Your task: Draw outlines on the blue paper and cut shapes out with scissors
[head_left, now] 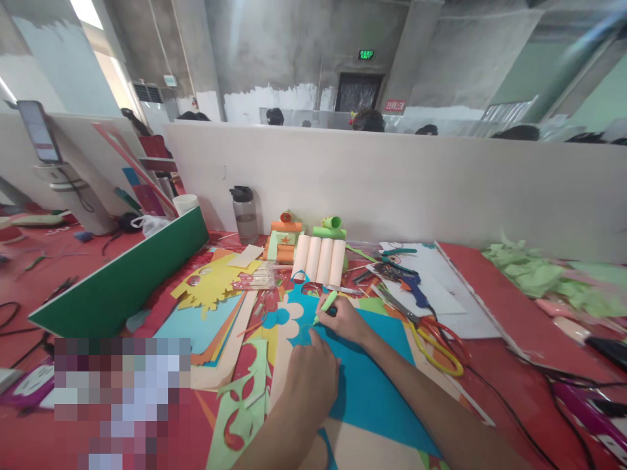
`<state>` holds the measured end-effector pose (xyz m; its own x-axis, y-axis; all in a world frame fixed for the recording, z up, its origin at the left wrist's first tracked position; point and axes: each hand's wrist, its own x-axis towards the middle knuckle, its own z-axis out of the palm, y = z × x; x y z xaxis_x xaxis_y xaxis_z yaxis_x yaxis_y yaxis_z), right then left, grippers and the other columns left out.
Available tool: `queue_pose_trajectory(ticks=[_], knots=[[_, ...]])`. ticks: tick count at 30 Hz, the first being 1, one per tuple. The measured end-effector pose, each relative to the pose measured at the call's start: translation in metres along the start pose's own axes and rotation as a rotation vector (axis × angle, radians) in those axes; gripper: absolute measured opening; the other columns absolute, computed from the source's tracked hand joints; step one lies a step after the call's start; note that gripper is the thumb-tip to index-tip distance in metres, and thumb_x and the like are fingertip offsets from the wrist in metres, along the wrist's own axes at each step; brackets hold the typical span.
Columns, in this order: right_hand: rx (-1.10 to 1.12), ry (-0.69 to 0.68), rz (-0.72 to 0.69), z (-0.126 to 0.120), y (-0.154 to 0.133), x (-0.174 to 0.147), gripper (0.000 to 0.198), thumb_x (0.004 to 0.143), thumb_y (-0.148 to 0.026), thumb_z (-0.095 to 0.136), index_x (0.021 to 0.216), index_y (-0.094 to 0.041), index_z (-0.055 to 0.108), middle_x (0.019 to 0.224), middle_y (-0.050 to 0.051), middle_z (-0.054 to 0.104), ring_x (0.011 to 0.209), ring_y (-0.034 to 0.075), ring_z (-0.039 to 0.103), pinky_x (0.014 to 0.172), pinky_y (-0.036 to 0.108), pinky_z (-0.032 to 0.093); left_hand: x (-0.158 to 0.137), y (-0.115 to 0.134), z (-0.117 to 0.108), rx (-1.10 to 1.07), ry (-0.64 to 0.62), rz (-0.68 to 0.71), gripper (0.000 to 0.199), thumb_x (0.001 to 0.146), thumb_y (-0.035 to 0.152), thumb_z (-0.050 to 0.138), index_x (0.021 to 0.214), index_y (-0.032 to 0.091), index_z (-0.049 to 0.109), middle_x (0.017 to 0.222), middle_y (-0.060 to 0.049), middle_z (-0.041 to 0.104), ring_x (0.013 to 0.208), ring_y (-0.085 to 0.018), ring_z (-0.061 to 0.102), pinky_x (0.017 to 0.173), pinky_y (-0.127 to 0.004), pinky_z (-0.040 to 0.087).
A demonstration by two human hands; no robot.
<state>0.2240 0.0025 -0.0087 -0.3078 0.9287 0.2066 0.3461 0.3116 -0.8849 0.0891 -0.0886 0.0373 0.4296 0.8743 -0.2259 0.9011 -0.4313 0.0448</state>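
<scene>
My right hand (343,318) is closed around a light green marker (327,305), its tip down at the top left of a large blue paper sheet (379,378). Close beside the tip, my left hand (313,375) rests on the same sheet with its index finger stretched out; the other fingers are partly hidden. A faint round outline (304,331) shows on the blue near that finger. Left of it lies a pale cut-out flower (292,312) with a blue centre. Beneath the blue sheet are peach-coloured sheets (372,444).
Green paper scraps with cut holes (245,398) and stacked coloured sheets (200,326) lie left. Right are scissors with yellow handles (441,352) and a blue glue gun (414,287). Paper rolls (319,260) and a water bottle (244,215) stand at the back, before a white partition (392,183).
</scene>
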Motion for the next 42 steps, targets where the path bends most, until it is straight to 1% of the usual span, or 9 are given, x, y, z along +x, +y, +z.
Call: queue_pose_trajectory(ticks=[10, 17, 20, 22, 25, 28, 32, 36, 42], knots=[[0.028, 0.011, -0.014, 0.000, 0.000, -0.001, 0.007, 0.077, -0.017, 0.062, 0.070, -0.019, 0.060, 0.067, -0.002, 0.061, 0.065, 0.014, 0.056, 0.064, 0.025, 0.044, 0.001, -0.003, 0.002, -0.030, 0.026, 0.011, 0.043, 0.101, 0.025, 0.040, 0.129, 0.005, 0.066, 0.122, -0.029, 0.065, 0.093, -0.033, 0.071, 0.072, -0.041, 0.055], [0.106, 0.138, 0.054, -0.014, -0.003, 0.004, 0.018, 0.091, -0.034, 0.056, 0.078, -0.021, 0.058, 0.051, -0.008, 0.044, 0.037, 0.008, 0.040, 0.040, 0.021, 0.032, 0.009, -0.029, -0.015, -0.033, -0.018, 0.101, 0.033, 0.095, 0.018, 0.044, 0.112, 0.011, 0.071, 0.109, -0.021, 0.069, 0.097, -0.035, 0.070, 0.079, -0.045, 0.054], [0.165, 0.213, 0.069, -0.027, -0.009, 0.003, 0.018, 0.091, -0.037, 0.060, 0.085, -0.021, 0.063, 0.054, -0.007, 0.046, 0.041, 0.009, 0.044, 0.041, 0.021, 0.036, 0.019, -0.053, -0.023, -0.078, -0.028, 0.098, 0.029, 0.091, 0.018, 0.049, 0.107, 0.016, 0.072, 0.109, -0.018, 0.072, 0.100, -0.035, 0.071, 0.079, -0.043, 0.054], [0.221, 0.239, 0.094, -0.031, -0.011, -0.001, 0.022, 0.090, -0.042, 0.062, 0.093, -0.021, 0.067, 0.058, -0.006, 0.049, 0.044, 0.009, 0.047, 0.040, 0.020, 0.038, 0.027, -0.070, -0.024, -0.131, -0.009, 0.159, 0.028, 0.089, 0.018, 0.051, 0.106, 0.020, 0.073, 0.108, -0.015, 0.073, 0.102, -0.033, 0.071, 0.081, -0.041, 0.052], [0.225, 0.215, 0.135, -0.025, -0.005, -0.011, 0.030, 0.091, -0.047, 0.061, 0.102, -0.021, 0.069, 0.066, -0.004, 0.055, 0.048, 0.010, 0.052, 0.042, 0.021, 0.043, 0.035, -0.090, -0.021, -0.248, 0.030, 0.207, 0.028, 0.087, 0.019, 0.055, 0.109, 0.027, 0.071, 0.112, -0.008, 0.072, 0.104, -0.029, 0.069, 0.081, -0.035, 0.049], [0.205, 0.179, 0.146, -0.013, 0.007, -0.018, 0.034, 0.093, -0.049, 0.058, 0.105, -0.021, 0.070, 0.072, -0.002, 0.056, 0.054, 0.012, 0.056, 0.044, 0.022, 0.048, 0.039, -0.102, -0.016, -0.362, 0.047, 0.223, 0.023, 0.086, 0.020, 0.058, 0.106, 0.026, 0.067, 0.111, -0.004, 0.072, 0.102, -0.024, 0.068, 0.078, -0.031, 0.046], [0.174, 0.162, 0.139, -0.005, 0.017, -0.020, 0.033, 0.093, -0.048, 0.059, 0.108, -0.021, 0.071, 0.072, -0.002, 0.055, 0.058, 0.012, 0.057, 0.046, 0.021, 0.050, 0.040, -0.110, -0.010, -0.496, 0.046, 0.146, 0.023, 0.081, 0.026, 0.065, 0.104, 0.023, 0.063, 0.105, -0.004, 0.071, 0.092, -0.022, 0.066, 0.074, -0.029, 0.045], [0.136, 0.157, 0.124, -0.006, 0.015, -0.021, 0.033, 0.095, -0.049, 0.058, 0.108, -0.021, 0.071, 0.080, 0.000, 0.060, 0.058, 0.011, 0.058, 0.049, 0.021, 0.051, 0.042, -0.111, -0.003, -0.481, 0.053, 0.121, 0.034, 0.080, 0.041, 0.069, 0.108, 0.022, 0.063, 0.103, -0.005, 0.071, 0.092, -0.023, 0.065, 0.076, -0.031, 0.045], [0.124, 0.159, 0.119, -0.005, 0.008, -0.023, 0.033, 0.095, -0.049, 0.057, 0.107, -0.022, 0.071, 0.091, 0.001, 0.066, 0.054, 0.009, 0.056, 0.048, 0.022, 0.049, 0.043, -0.105, 0.006, -0.479, 0.070, 0.121, 0.029, 0.080, 0.035, 0.068, 0.105, 0.022, 0.063, 0.101, -0.005, 0.070, 0.088, -0.022, 0.066, 0.072, -0.030, 0.044]])
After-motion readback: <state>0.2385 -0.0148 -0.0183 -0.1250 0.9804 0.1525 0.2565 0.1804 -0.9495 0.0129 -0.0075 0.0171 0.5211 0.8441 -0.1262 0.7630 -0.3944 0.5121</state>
